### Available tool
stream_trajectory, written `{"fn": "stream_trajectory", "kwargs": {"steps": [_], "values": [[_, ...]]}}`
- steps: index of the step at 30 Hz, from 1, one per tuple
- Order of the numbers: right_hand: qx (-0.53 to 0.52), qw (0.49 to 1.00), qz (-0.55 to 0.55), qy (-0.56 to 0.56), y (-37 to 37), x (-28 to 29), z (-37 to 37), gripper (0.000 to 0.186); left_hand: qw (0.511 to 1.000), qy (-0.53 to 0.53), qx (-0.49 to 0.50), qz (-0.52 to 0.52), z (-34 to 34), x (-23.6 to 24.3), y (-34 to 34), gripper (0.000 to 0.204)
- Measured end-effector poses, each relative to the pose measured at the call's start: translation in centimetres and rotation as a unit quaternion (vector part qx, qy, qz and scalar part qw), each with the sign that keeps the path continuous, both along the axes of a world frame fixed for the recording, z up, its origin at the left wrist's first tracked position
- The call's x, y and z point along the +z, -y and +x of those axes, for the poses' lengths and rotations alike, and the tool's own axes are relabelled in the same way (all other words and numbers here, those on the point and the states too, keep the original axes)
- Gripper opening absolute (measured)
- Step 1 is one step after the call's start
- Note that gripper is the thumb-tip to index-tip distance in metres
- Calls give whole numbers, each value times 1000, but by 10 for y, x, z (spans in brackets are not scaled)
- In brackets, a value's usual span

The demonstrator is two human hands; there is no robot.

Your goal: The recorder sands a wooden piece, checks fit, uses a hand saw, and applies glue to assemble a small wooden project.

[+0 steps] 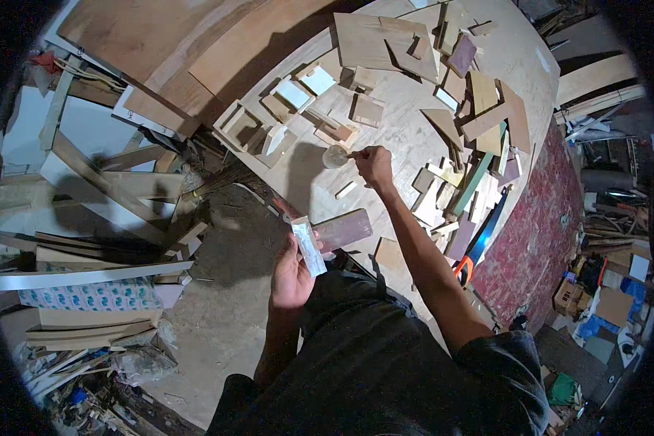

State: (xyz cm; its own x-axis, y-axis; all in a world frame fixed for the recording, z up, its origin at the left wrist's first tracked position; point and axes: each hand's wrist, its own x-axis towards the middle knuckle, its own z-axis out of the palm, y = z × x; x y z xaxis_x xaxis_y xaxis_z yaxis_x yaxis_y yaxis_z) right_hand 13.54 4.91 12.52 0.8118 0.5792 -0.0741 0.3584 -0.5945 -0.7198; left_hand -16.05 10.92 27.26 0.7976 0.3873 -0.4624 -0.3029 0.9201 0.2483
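My left hand (289,275) is closed around a small wooden block (309,248), whose upward face looks white and smeared. My right hand (374,167) reaches over the worktable, fingers pinched at the rim of a small round cup (335,157); whatever they grip there is too small to make out. Below the cup lies a short pale wood strip (346,190). Just right of my left hand, a purplish board (344,229) rests at the table's near edge. Beyond the cup sit small wooden box-like pieces (334,131), some with white faces (293,94).
Wood offcuts (479,123) crowd the right side of the worktable (407,109). A handsaw (479,243) with an orange handle lies at its right edge. Large wooden panels (152,43) stand at the upper left. Scrap boards (94,276) are piled left of the floor (218,291).
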Motion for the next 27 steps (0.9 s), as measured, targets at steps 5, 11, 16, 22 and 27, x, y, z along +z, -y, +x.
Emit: {"fn": "stream_trajectory", "kwargs": {"steps": [5, 11, 16, 22, 27], "values": [[-58, 993, 46, -96, 12, 44, -14, 19, 997, -79, 21, -3, 0, 24, 2, 35], [-122, 973, 98, -167, 49, 83, -25, 30, 999, -39, 0, 19, -10, 21, 7, 34], [-91, 908, 278, -299, 94, 161, -57, 33, 999, -30, -29, 31, -5, 33, 11, 28], [-59, 908, 296, -292, 137, 219, -89, 31, 996, -18, -64, 51, 3, 47, 22, 20], [-53, 903, 318, -284, 163, 243, -105, 32, 987, -49, -129, 86, 6, 44, 37, 27]]}}
